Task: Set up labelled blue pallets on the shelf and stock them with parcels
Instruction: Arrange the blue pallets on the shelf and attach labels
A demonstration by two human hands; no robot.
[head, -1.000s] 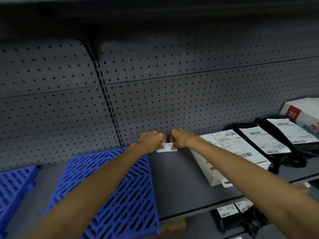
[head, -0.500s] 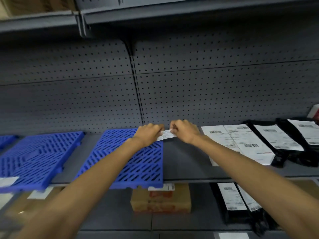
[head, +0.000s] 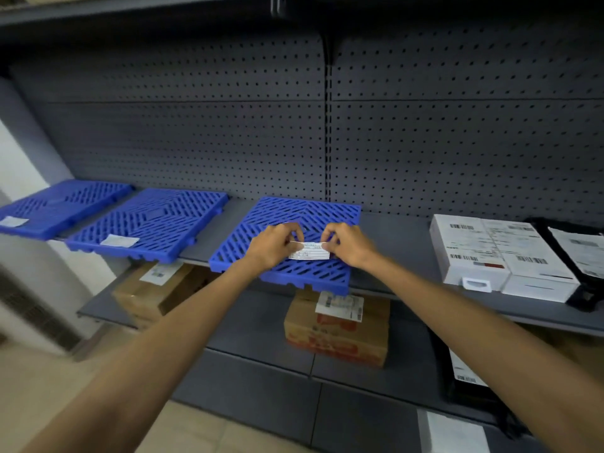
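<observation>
Two hands meet over the right pallet — the left hand and right hand each pinch one end of a white label, both grips closed on it. They hold it level above the pallet's front half; whether it touches the slats I cannot tell. That pallet overhangs the front edge of the shelf. Toward the shelf's left end lie the middle pallet and left pallet, each already labelled near its front edge. Toward the right end sit two white parcels side by side, then a black parcel — partly cut off.
</observation>
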